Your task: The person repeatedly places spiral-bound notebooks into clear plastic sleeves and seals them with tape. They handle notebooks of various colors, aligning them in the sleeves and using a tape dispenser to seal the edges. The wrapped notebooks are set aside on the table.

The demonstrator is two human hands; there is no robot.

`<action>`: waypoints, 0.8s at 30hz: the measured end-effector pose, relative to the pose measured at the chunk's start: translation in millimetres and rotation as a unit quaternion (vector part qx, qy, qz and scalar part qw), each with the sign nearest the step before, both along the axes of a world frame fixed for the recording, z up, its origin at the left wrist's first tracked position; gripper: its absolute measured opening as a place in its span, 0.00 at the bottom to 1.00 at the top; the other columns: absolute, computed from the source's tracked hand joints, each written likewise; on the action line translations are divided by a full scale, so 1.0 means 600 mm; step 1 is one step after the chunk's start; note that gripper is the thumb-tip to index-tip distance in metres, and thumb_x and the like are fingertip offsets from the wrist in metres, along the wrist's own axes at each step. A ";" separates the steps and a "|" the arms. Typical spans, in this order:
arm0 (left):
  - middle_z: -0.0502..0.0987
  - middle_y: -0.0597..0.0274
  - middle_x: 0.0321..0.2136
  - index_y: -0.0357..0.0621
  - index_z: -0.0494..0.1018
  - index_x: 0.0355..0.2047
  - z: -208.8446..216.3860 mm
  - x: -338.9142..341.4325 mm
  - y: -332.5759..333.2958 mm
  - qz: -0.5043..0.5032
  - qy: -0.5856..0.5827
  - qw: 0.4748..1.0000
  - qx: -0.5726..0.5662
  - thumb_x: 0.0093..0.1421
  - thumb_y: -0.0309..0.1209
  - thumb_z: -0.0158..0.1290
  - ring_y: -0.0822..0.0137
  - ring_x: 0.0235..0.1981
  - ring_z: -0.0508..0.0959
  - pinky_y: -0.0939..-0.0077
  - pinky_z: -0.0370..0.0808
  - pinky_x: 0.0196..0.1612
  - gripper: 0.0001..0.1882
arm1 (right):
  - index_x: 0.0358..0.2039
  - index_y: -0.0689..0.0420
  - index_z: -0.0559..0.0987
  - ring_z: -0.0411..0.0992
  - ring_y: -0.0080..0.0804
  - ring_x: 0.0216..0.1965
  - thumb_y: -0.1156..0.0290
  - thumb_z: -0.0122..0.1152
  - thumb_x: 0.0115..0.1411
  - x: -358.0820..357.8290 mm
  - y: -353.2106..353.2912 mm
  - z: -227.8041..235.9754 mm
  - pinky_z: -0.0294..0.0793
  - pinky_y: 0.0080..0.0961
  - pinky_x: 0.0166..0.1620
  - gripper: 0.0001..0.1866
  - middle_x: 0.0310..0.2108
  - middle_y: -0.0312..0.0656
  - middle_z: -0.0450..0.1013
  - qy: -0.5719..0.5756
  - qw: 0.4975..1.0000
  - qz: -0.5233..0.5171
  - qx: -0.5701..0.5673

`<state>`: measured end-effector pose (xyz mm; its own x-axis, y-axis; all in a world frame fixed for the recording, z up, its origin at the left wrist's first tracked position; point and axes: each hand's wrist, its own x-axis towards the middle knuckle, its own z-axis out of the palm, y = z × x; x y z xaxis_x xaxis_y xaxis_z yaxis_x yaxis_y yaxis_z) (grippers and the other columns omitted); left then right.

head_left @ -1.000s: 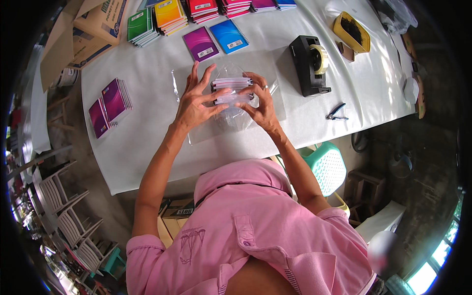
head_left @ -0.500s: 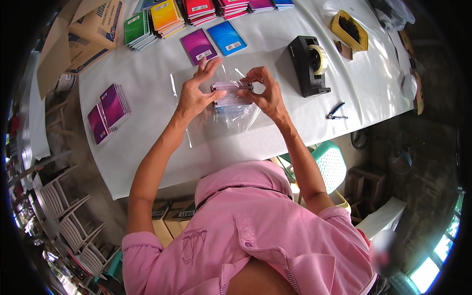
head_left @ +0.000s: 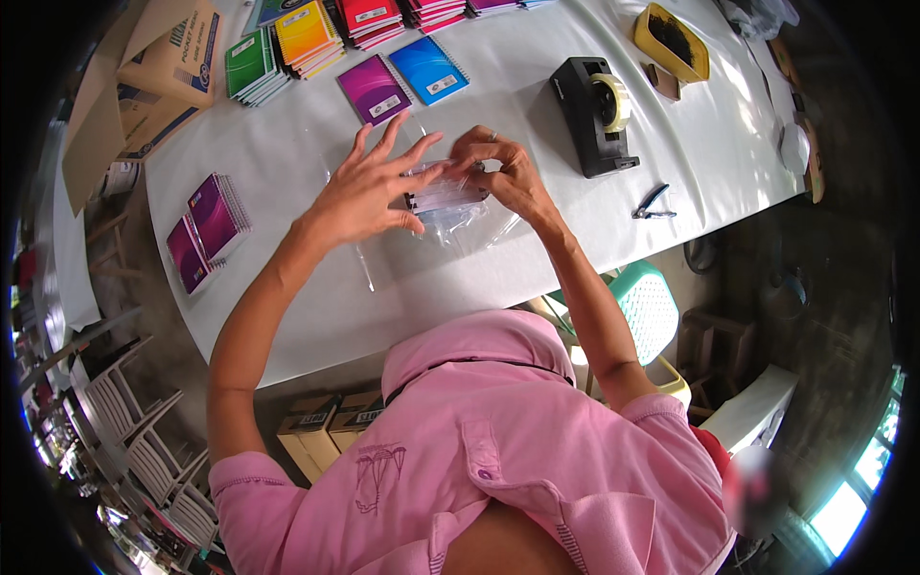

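Observation:
A small stack of spiral notebooks (head_left: 446,195) lies edge-on between my hands, on a sheet of clear plastic film (head_left: 383,257) spread over the table. My left hand (head_left: 369,190) is open, its fingers spread above the stack's left side. At the stack's upper right corner, my right hand (head_left: 506,177) is closed, its fingertips pinching the film. Part of the stack is hidden beneath my fingers. Just beyond my hands lie a purple notebook (head_left: 374,88) and a blue notebook (head_left: 428,69), side by side.
A black tape dispenser (head_left: 586,120) stands to the right, with blue-handled nippers (head_left: 654,203) nearer the edge. Behind it sits a yellow container (head_left: 685,57). Purple notebooks (head_left: 218,216) lie at left. Green notebooks (head_left: 254,62), yellow notebooks (head_left: 309,36) and a cardboard box (head_left: 172,62) line the back.
My left hand has let go of the stack's left side and spread its fingers above it. My right hand has shifted from gripping the stack's right end to pinching at its upper corner.

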<state>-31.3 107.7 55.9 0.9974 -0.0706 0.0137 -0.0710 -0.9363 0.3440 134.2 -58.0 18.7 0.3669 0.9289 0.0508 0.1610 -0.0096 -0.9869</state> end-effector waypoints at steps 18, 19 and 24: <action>0.63 0.81 0.62 0.58 0.65 0.60 -0.013 -0.024 -0.067 0.049 -0.061 0.985 0.152 0.48 0.31 0.63 0.55 0.67 0.52 0.39 0.51 0.64 0.37 | 0.45 0.67 0.76 0.68 0.32 0.50 0.62 0.63 0.58 0.294 -0.288 -0.101 0.67 0.44 0.54 0.21 0.44 0.43 0.72 0.237 0.933 -0.263 -0.068; 0.62 0.81 0.62 0.58 0.65 0.61 -0.015 -0.027 -0.067 0.053 -0.057 0.985 0.154 0.48 0.31 0.63 0.55 0.67 0.52 0.39 0.51 0.64 0.37 | 0.49 0.70 0.73 0.67 0.32 0.52 0.65 0.62 0.58 0.264 -0.291 -0.092 0.64 0.47 0.57 0.23 0.48 0.43 0.71 0.303 0.912 -0.273 0.032; 0.62 0.81 0.62 0.59 0.64 0.61 -0.008 -0.023 -0.071 0.051 -0.061 0.986 0.144 0.48 0.30 0.62 0.55 0.67 0.52 0.40 0.51 0.64 0.37 | 0.26 0.58 0.84 0.62 0.45 0.54 0.65 0.68 0.51 0.218 -0.338 -0.154 0.56 0.51 0.58 0.09 0.51 0.45 0.69 -0.028 0.907 -0.406 -0.107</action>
<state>-44.9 65.1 51.1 0.9917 0.0122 0.1276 0.0048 -0.9983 0.0579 264.8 -261.1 -73.8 0.9368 0.3447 -0.0593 0.0652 -0.3386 -0.9387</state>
